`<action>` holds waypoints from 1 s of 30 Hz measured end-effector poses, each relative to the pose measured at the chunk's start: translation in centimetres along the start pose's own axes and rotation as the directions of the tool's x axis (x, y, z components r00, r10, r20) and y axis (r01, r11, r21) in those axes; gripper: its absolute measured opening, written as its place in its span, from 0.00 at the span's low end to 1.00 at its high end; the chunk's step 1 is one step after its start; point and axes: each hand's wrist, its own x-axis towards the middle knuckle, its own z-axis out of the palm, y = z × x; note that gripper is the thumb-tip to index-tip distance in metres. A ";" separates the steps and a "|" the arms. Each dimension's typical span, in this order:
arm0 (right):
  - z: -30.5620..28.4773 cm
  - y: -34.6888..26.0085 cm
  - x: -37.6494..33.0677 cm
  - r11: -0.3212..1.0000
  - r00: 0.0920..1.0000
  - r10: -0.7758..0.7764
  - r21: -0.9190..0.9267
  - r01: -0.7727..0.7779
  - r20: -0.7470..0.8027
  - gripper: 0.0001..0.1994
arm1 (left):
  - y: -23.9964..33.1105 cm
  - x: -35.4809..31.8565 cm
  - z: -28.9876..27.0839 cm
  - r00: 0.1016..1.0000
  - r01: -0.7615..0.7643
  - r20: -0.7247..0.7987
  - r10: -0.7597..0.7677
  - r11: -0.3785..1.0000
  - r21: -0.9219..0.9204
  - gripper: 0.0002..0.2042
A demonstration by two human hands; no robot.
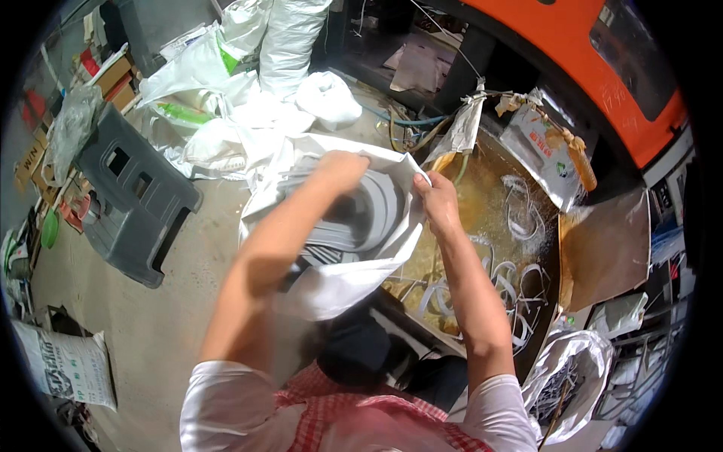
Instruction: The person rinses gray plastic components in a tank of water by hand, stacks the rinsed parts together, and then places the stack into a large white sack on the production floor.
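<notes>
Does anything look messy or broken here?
Yes: right of the white sack, curly white strips lie scattered in the brownish tub, looking messy. The carton at its far edge looks torn and stained.

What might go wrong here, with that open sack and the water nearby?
The white sack could sag or fold shut if the right hand, pinching its rim, let go.

The sack's right side looks close to the brownish water, so a tip that way might wet the grey parts inside.

With the left hand reaching in among those parts, they could perhaps knock together or scrape the fingers.
</notes>
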 end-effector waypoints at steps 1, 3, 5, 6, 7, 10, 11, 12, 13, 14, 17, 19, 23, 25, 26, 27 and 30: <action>0.2 -0.3 0.2 1.000 1.000 0.010 0.002 -0.010 -0.003 0.11 | 0.1 1.1 1.5 0.998 0.057 -0.001 -0.057 0.996 0.065 0.14; -0.2 -0.7 -0.1 1.000 1.000 -0.011 0.013 0.011 0.012 0.10 | 1.6 3.7 4.3 0.986 0.165 -0.009 -0.166 0.969 0.183 0.11; 0.6 0.1 -0.6 0.998 0.997 -0.037 0.053 0.034 0.062 0.10 | 1.3 4.7 9.3 0.929 0.261 -0.344 -0.139 0.904 0.338 0.10; 0.9 0.2 -0.4 0.992 0.992 -0.075 0.108 0.064 0.097 0.10 | 0.8 5.5 10.5 0.856 0.308 -0.507 -0.099 0.886 0.347 0.10; 0.6 0.8 -0.8 0.985 0.990 -0.090 0.158 0.071 0.112 0.09 | 0.9 5.8 10.8 0.862 0.312 -0.494 -0.117 0.889 0.334 0.10; 0.2 1.3 -0.4 0.979 0.986 -0.065 0.201 0.033 0.156 0.08 | 1.4 6.3 11.0 0.872 0.316 -0.469 -0.140 0.893 0.322 0.11; -0.2 1.6 -0.3 0.980 0.985 -0.054 0.197 0.021 0.162 0.08 | 1.9 6.2 10.8 0.873 0.306 -0.473 -0.123 0.892 0.332 0.11; -0.7 1.9 -0.3 0.981 0.985 -0.041 0.194 0.008 0.167 0.08 | 2.6 6.2 10.6 0.873 0.295 -0.476 -0.105 0.892 0.343 0.11; -1.0 1.3 -0.6 0.975 0.986 -0.028 0.224 -0.010 0.167 0.07 | 3.0 5.8 9.7 0.945 0.264 -0.284 -0.162 0.890 0.373 0.16; -1.0 1.4 -0.7 0.971 0.986 -0.028 0.237 -0.012 0.165 0.07 | 3.5 5.1 9.5 0.929 0.283 -0.335 -0.158 0.887 0.365 0.16; -0.8 0.9 -1.8 0.962 0.988 -0.020 0.272 -0.022 0.152 0.07 | 3.7 3.3 11.1 0.906 0.215 -0.413 -0.092 0.941 0.262 0.15; -0.1 0.8 -2.8 0.995 0.996 -0.067 0.073 0.063 0.053 0.08 | 2.5 3.6 11.7 0.980 0.194 -0.071 -0.184 0.964 0.184 0.16; -2.5 3.1 -3.0 0.995 0.996 -0.079 0.057 0.076 0.046 0.10 | 3.4 5.3 12.6 0.979 0.186 -0.110 -0.170 0.971 0.152 0.20; -4.2 4.0 -4.0 0.979 0.975 -0.198 0.069 0.191 0.099 0.15 | 1.8 4.5 13.1 0.936 0.111 -0.350 -0.047 0.980 0.166 0.19; -4.3 4.5 -5.4 0.949 0.959 -0.275 0.175 0.261 0.064 0.18 | 0.0 2.9 13.7 0.854 0.038 -0.516 0.057 0.985 0.170 0.18; -6.2 7.0 -6.1 0.975 0.983 -0.175 0.147 0.165 0.052 0.19 | 1.9 2.4 11.3 0.989 0.087 -0.122 -0.080 0.995 0.057 0.17; -9.7 14.4 -9.9 0.995 0.985 0.068 -0.083 -0.055 0.161 0.19 | 0.8 -2.5 2.8 0.968 0.034 -0.240 -0.069 0.989 -0.145 0.12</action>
